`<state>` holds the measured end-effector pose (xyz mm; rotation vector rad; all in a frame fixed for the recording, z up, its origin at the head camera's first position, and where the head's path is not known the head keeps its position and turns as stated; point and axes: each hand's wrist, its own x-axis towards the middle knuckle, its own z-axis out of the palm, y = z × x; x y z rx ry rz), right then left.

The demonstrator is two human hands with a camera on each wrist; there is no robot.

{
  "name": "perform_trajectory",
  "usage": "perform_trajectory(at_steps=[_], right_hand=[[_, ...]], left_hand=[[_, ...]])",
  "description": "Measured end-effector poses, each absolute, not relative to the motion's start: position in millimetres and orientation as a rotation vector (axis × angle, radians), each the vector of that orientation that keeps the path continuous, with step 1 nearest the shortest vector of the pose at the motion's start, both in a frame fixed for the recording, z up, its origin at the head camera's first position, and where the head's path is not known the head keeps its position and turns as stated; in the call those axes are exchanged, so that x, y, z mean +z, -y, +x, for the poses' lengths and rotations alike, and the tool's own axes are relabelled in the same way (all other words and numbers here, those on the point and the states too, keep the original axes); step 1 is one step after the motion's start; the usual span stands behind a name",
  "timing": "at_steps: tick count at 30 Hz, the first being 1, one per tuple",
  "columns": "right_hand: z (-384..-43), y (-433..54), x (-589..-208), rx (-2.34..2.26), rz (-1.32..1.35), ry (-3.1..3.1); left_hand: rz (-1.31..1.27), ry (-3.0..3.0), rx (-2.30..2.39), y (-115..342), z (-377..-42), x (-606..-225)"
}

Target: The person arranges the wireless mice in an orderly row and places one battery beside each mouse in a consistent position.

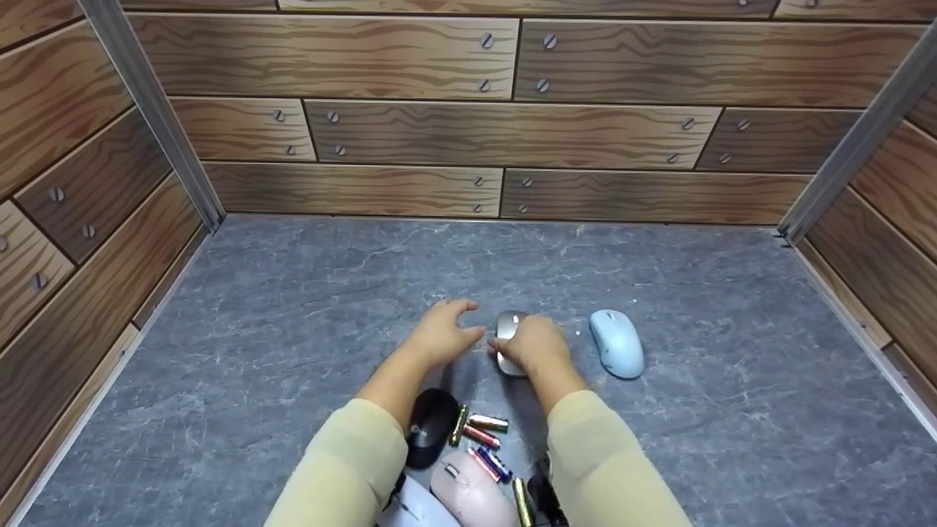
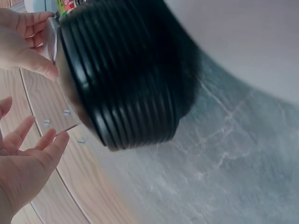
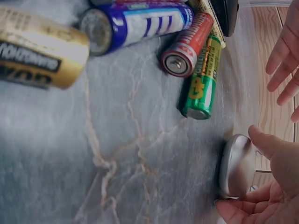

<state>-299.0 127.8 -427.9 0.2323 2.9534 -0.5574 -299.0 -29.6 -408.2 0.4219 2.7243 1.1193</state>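
Observation:
My right hand [image 1: 540,344] grips a grey computer mouse [image 1: 507,323] on the tabletop, its thumb and fingers at opposite edges. The right wrist view shows the same grey mouse [image 3: 235,168] between thumb and fingers. Just left of it is my left hand [image 1: 441,335], fingers loosely spread and holding nothing. That left hand [image 2: 30,170] also appears at the lower left of the left wrist view, palm visible and empty. To the right of the right hand lies a light blue mouse [image 1: 618,345].
Toward me lie a black mouse [image 1: 432,432], a pink mouse [image 1: 476,494], a white mouse [image 1: 417,505] and several loose batteries [image 1: 488,422]. A dark object [image 1: 543,494] is partly hidden by the right sleeve. Wood-patterned walls [image 1: 410,132] enclose the grey marbled tabletop [image 1: 293,315].

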Motion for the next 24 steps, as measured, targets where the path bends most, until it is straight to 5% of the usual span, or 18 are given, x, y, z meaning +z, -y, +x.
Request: perform_trajectory(at_steps=[24], right_hand=[[-270.0,-169.0,-373.5,-0.569,-0.202,-2.999]], left_hand=[[0.472,-2.754,1.159,52.0,-268.2,-392.3]])
